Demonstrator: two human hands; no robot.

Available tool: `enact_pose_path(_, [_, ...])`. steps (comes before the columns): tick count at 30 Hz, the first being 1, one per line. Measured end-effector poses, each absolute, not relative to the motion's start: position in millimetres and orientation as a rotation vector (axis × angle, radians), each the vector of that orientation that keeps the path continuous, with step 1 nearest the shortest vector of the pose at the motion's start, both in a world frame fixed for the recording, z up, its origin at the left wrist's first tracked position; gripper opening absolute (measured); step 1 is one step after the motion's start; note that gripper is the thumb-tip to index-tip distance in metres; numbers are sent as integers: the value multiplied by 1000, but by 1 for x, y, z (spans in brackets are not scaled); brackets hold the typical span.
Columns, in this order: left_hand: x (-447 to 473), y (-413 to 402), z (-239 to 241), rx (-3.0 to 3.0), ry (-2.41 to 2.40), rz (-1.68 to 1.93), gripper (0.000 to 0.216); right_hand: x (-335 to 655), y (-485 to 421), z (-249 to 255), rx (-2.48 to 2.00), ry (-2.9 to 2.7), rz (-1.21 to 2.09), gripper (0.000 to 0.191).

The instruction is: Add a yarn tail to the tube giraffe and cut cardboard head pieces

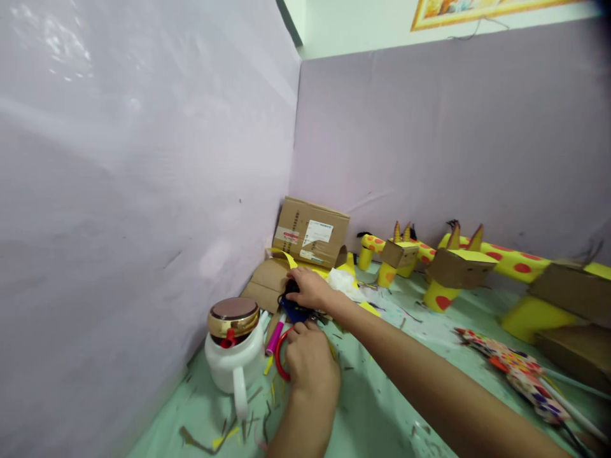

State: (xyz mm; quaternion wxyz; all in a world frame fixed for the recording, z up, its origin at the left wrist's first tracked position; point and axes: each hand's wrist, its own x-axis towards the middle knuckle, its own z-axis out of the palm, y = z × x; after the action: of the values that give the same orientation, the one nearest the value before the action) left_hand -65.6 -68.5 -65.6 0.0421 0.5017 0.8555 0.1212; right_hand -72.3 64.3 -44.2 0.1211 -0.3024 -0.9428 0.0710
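My left hand (310, 366) is curled into a loose fist on the green table, knuckles up, with a red ring (279, 356) curving out from under its fingers. Just beyond it, my right hand (311, 289) reaches in from the lower right. Its fingers bend down onto a dark blue and black object (293, 310) in the corner. Both hands touch this small pile. A pink marker (275, 338) lies left of the ring. What the fingertips pinch is hidden.
A white jug with a gold lid (233, 346) stands left of the hands by the lilac wall. A cardboard box (310, 236) leans in the corner. Yellow red-spotted cardboard giraffes (458, 267) line the back right. A patterned paper piece (520, 375) and scraps litter the table (382, 407).
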Motion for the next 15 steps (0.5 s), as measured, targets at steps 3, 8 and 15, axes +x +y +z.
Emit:
enact_pose_path(3, [-66, -67, -67, 1523, 2604, 384, 33, -59, 69, -43, -998, -2771, 177, 20])
enact_pose_path(8, [-67, -68, -66, 1523, 2589, 390, 34, -51, 69, -28, -1190, -2639, 247, 18])
enact_pose_path(15, [-67, -68, -64, 1514, 2582, 358, 37, -83, 61, -22, -1326, -2194, 748, 27])
